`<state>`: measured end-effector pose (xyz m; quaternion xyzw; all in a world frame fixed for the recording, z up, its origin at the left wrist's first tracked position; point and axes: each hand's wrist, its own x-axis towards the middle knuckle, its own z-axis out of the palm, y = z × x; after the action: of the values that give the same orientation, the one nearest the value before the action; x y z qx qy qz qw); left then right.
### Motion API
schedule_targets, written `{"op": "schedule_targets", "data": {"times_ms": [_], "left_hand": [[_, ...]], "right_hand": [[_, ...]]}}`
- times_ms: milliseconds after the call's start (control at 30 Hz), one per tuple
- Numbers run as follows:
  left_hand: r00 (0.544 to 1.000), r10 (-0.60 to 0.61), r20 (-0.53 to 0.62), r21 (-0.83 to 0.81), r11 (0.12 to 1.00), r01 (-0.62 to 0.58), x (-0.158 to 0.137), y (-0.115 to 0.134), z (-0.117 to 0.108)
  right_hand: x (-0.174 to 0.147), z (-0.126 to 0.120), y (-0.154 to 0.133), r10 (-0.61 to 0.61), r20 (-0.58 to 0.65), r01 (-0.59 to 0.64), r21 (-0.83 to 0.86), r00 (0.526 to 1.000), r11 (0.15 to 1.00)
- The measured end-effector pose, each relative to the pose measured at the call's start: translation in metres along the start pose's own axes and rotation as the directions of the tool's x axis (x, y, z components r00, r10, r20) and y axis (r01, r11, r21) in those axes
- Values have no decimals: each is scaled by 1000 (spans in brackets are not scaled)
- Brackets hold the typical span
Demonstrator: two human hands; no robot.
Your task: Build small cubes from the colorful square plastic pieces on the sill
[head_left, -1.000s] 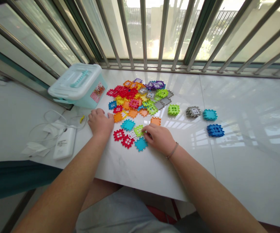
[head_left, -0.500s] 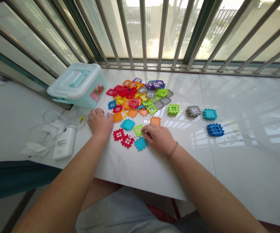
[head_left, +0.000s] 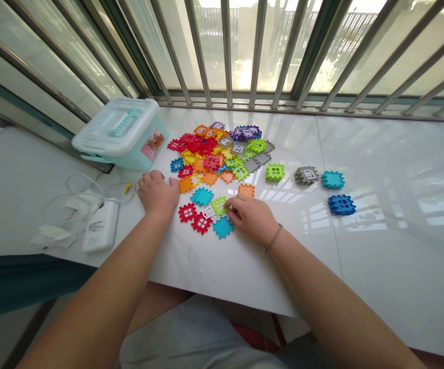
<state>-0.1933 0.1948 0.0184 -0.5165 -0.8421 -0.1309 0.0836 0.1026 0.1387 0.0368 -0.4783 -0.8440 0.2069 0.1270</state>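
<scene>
My right hand [head_left: 253, 217] pinches the right edge of a light green building tile [head_left: 219, 206] with a window pattern. Around that tile lie a turquoise tile [head_left: 223, 227], two red window tiles [head_left: 202, 223], a small white window piece [head_left: 208, 212] and another turquoise tile [head_left: 202, 196]. An orange tile [head_left: 246, 190] lies just beyond my right fingers. My left hand [head_left: 158, 191] rests on the white surface with nothing in it, fingers loosely bent and thumb apart. Its thumb is close to an orange tile [head_left: 185, 184] at the edge of a mixed-colour pile [head_left: 211, 147].
Stacked tiles stand to the right: green [head_left: 275, 172], grey [head_left: 302, 177], turquoise [head_left: 333, 180] and blue [head_left: 341, 205]. A lidded light-blue box [head_left: 133, 143] sits at the back left. Near it are a white power bank [head_left: 101, 225], a cable and crumpled tissue [head_left: 58, 234]. Metal bars [head_left: 226, 56] line the window.
Both hands and the tiles stay practically where they were. Only a very slight shift of the whole view shows.
</scene>
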Motion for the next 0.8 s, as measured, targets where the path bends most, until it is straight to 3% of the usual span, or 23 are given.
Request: {"op": "schedule_targets", "data": {"times_ms": [800], "left_hand": [[1000,1,-2,-15,1000,-1,0,-1,1]], "right_hand": [[0,0,0,1,-1,-1,-4,1000,1000]]}}
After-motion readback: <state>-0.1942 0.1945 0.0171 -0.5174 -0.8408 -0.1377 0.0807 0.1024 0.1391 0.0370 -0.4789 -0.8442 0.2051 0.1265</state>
